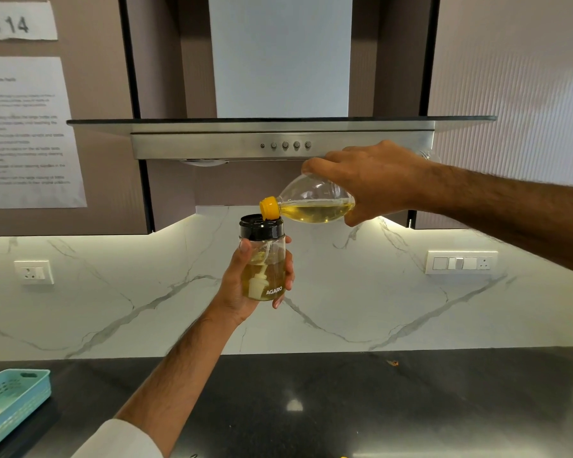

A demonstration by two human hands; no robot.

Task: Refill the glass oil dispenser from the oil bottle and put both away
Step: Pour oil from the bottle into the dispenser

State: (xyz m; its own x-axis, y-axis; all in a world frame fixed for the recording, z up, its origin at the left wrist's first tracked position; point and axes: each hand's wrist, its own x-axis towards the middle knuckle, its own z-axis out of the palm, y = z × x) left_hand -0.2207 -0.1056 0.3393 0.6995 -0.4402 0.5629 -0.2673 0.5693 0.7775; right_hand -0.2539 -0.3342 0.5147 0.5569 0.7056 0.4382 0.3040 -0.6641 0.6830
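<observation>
Teal slotted plastic basket [12, 396] on dark counter [377, 408], contents unclear. Left hand [245, 285] grips upright glass oil dispenser w/ black lid [262, 259], approx half full. Right hand [374, 180] holds tilted clear plastic oil bottle w/ yellow cap [311, 203] over lid, little oil inside.

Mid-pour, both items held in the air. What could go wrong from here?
1. The oil bottle, tipped by the right hand, has its yellow spout at the rim of the dispenser's black collar; a small drift could send oil onto the dark counter.
2. The left hand holds the glass dispenser unsupported; oily glass may slip.
</observation>
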